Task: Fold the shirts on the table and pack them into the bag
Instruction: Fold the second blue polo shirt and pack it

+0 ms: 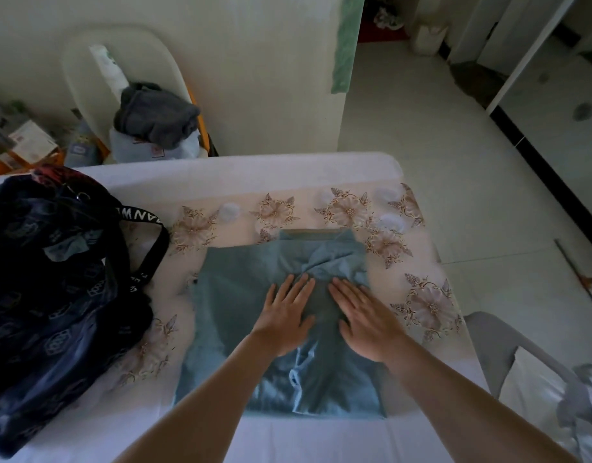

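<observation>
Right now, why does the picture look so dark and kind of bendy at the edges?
In the head view the light is dim and bluish, so the dark bag loses detail; the tiled floor is brightest; the wide lens bows the far edge of the table; the left hand and right hand on the blue shirt look fairly sharp; the lower right corner is smeary.
</observation>
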Tool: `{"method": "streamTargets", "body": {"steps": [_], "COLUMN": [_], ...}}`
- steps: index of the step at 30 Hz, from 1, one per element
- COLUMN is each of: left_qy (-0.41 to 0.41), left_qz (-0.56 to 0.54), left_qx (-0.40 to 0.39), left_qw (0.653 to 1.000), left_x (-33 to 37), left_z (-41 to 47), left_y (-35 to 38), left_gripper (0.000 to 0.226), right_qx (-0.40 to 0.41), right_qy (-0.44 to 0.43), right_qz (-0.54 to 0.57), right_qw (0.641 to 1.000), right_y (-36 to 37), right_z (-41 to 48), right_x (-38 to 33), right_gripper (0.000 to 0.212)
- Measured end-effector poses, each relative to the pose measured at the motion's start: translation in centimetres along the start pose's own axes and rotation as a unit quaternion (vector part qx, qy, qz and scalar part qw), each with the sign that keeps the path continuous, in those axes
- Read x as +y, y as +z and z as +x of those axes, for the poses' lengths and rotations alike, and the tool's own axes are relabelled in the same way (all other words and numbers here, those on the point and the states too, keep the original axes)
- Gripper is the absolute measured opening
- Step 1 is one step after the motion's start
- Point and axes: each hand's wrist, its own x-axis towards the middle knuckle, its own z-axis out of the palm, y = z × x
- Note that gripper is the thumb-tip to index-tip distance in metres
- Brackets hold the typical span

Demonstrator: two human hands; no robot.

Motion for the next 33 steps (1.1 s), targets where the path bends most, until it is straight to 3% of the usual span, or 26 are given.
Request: {"method": "streamTargets", "body": {"steps": [4, 6, 10, 12, 16, 20, 24, 28, 31, 33], "left_qy": [0.001, -0.032, -0.17, -0.25, -0.38, -0.427, -0.363, -0.216, -0.153, -0.157], "left_qz": [-0.034, -0.045, -0.071, -0.081, -0.236, -0.246, -0.263, -0.314, -0.279, -0.276], "left_qx": [0.063, 0.103, 0.239, 0.264, 0.188, 0.082, 0.127, 0.093, -0.001, -0.02], "left_qw": [0.997, 0.993, 0.953, 0.928, 0.874, 0.866, 0.885, 0.92, 0.948, 0.948], "left_x": [-0.8, -1.5, -3.5, -4.4, -5.1, -5.8, -6.3, -5.5, -4.6, -4.4], "left_z": [-0.8, -2.1, -4.8, -6.4, -9.0, -10.5, -12.3, -13.8, -13.2, -12.3], "left_y": [0.2, 0.4, 0.1, -0.3, -1.2, -1.4, -2.5, -3.5, -4.0, -3.9], "left_gripper": [0.059, 0.056, 0.053, 0.055, 0.052, 0.055, 0.025, 0.021, 0.018, 0.021], "right_qx": [-0.006, 0.007, 0.05, 0.053, 0.046, 0.033, 0.004, 0.042, 0.061, 0.005], "right_qy": [0.049, 0.06, 0.003, -0.05, -0.131, -0.192, -0.319, -0.413, -0.387, -0.309], "right_qz": [0.014, -0.002, -0.015, 0.017, 0.039, -0.055, -0.198, -0.259, -0.263, -0.264], "right_qw": [0.999, 0.998, 0.999, 0.997, 0.99, 0.979, 0.927, 0.872, 0.882, 0.914], "right_y": [-1.5, -2.5, -3.5, -3.7, -5.2, -7.4, -8.2, -8.8, -9.9, -9.7], "right_z": [-0.5, 0.2, 2.0, 2.9, 5.4, 8.4, 10.4, 10.6, 9.5, 8.5], "right_x": [2.4, 1.7, -3.0, -6.2, -11.9, -15.6, -17.8, -16.7, -14.2, -12.6], "right_gripper": [0.079, 0.07, 0.061, 0.06, 0.062, 0.071, 0.07, 0.03, 0.017, 0.024]}}
